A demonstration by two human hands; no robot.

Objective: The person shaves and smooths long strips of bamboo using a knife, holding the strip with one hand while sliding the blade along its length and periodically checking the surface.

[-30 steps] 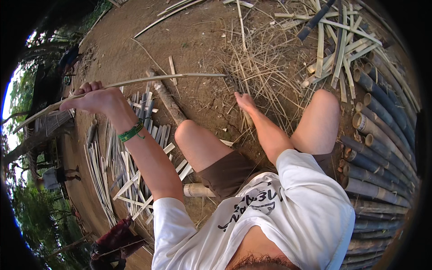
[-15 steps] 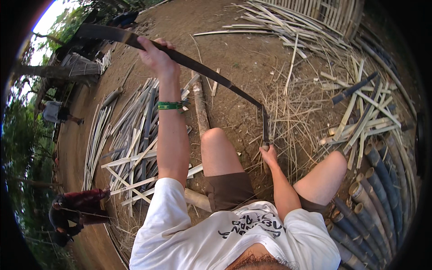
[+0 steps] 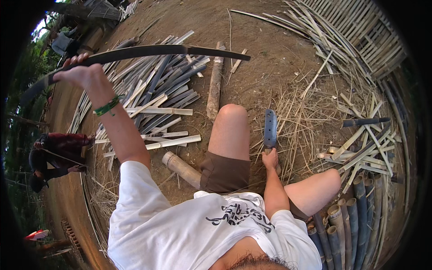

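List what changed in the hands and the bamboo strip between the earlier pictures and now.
The left hand swung the long bamboo strip up and out to the left; earlier it arched over to the right hand. The right hand let go of the strip's end and now grips a broad knife, blade pointing away. The person stays seated, knees bent, amid the split bamboo pile.

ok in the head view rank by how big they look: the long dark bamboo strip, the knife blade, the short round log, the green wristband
1. Long dark curved bamboo strip, held up by the left hand.
2. Short round wooden log.
3. Flat grey knife blade, in the right hand; nearer the camera, so the gap with the log is unsure.
4. Green beaded wristband.
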